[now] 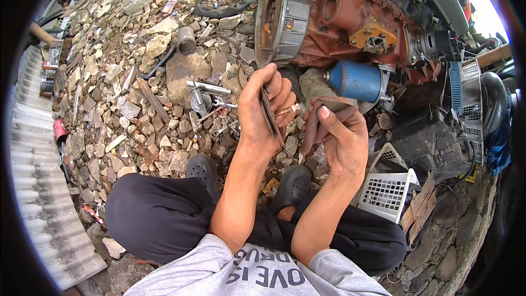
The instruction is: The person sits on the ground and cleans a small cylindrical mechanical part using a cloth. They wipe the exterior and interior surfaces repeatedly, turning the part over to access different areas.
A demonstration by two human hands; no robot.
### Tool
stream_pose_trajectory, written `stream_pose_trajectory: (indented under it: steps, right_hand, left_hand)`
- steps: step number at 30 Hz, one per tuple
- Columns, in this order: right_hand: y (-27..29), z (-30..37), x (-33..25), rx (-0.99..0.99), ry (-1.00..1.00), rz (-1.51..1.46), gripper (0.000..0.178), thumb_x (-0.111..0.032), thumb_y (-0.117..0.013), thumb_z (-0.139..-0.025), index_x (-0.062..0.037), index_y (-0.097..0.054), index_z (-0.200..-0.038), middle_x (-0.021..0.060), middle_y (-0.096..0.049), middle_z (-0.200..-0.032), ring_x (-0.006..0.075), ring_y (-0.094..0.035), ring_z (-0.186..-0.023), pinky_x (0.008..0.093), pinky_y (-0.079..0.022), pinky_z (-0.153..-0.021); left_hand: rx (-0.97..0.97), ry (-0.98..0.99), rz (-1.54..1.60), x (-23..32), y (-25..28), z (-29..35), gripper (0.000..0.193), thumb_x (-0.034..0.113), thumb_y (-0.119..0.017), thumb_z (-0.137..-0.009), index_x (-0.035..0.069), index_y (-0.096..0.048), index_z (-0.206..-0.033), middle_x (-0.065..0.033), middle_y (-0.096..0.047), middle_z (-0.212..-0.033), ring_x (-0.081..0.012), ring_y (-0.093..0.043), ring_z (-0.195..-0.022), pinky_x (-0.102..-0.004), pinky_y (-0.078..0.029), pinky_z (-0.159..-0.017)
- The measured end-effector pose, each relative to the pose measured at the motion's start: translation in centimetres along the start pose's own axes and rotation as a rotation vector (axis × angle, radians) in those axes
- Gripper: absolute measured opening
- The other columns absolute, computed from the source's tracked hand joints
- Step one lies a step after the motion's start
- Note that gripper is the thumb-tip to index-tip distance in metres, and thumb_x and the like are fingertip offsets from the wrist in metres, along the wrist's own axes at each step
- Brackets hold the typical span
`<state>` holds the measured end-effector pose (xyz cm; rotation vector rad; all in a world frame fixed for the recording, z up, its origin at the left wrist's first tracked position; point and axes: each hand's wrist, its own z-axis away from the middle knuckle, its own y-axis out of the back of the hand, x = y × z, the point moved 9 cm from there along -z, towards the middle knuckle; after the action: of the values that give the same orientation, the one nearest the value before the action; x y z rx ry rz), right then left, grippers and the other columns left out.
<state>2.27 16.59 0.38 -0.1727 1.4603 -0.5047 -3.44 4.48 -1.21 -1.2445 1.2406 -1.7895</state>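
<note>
My left hand (pixel 263 112) is closed around a dark brown, flat piece that looks like sandpaper (pixel 268 111), held edge-on against the palm. A small coppery metal part (pixel 287 110) sticks out by its fingertips; its exact kind is too small to tell. Close by on the right, my right hand (pixel 346 137) pinches a folded brown sheet of sandpaper (pixel 316 126) between thumb and fingers. The two hands are apart, raised above the stony ground in front of my knees. Beyond them stands a red-brown engine block (pixel 345 33) with a round metal housing (pixel 285 19).
A blue cylindrical filter (pixel 355 81) sits under the engine. Wrenches (pixel 222 102) and a metal cup-shaped part (pixel 186 40) lie on the rubble. A white plastic basket (pixel 386 189) and a black battery-like box (pixel 427 145) are at right; corrugated sheet (pixel 46 203) at left.
</note>
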Motion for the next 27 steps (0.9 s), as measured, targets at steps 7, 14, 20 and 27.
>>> stream_pose_trajectory:
  steps: [7,14,20,27]
  right_hand:
    - [-0.9,0.6,-0.6,-0.013,0.022,0.220,0.017,-0.003,-0.073,-0.084,0.0055,-0.067,-0.097,0.0073,-0.068,-0.079,0.0105,-0.061,-0.064,0.0227,-0.046,-0.055]
    - [-2.9,0.7,-1.2,-0.014,0.095,0.325,0.014,-0.001,-0.070,-0.086,0.0053,-0.067,-0.098,0.0069,-0.069,-0.083,0.0082,-0.062,-0.073,0.0230,-0.049,-0.064]
    - [-3.8,0.6,-0.6,-0.065,0.066,0.441,0.015,0.000,-0.064,-0.090,0.0063,-0.065,-0.103,0.0067,-0.070,-0.082,0.0103,-0.066,-0.075,0.0242,-0.051,-0.067]
    - [-4.2,0.4,-0.4,-0.013,0.172,0.440,0.020,-0.001,-0.062,-0.092,0.0049,-0.063,-0.111,0.0061,-0.069,-0.081,0.0102,-0.066,-0.073,0.0242,-0.051,-0.065]
  left_hand:
    - [0.034,-0.007,-0.127,0.1,0.2,0.2,0.042,0.031,-0.049,-0.096,0.016,-0.032,-0.061,0.0041,-0.026,-0.052,-0.0075,-0.023,-0.044,-0.0246,-0.018,-0.039]
    - [0.108,0.020,-0.242,0.1,0.9,0.3,0.042,0.032,-0.050,-0.094,0.017,-0.032,-0.060,0.0045,-0.027,-0.052,-0.0083,-0.023,-0.045,-0.0267,-0.017,-0.042]
    - [0.143,0.052,-0.243,0.1,1.6,0.4,0.043,0.032,-0.050,-0.094,0.018,-0.031,-0.058,0.0056,-0.027,-0.052,-0.0079,-0.023,-0.045,-0.0267,-0.017,-0.042]
    - [0.173,0.046,-0.265,0.0,1.6,0.3,0.041,0.031,-0.049,-0.094,0.019,-0.032,-0.059,0.0062,-0.027,-0.052,-0.0078,-0.024,-0.044,-0.0261,-0.019,-0.041]
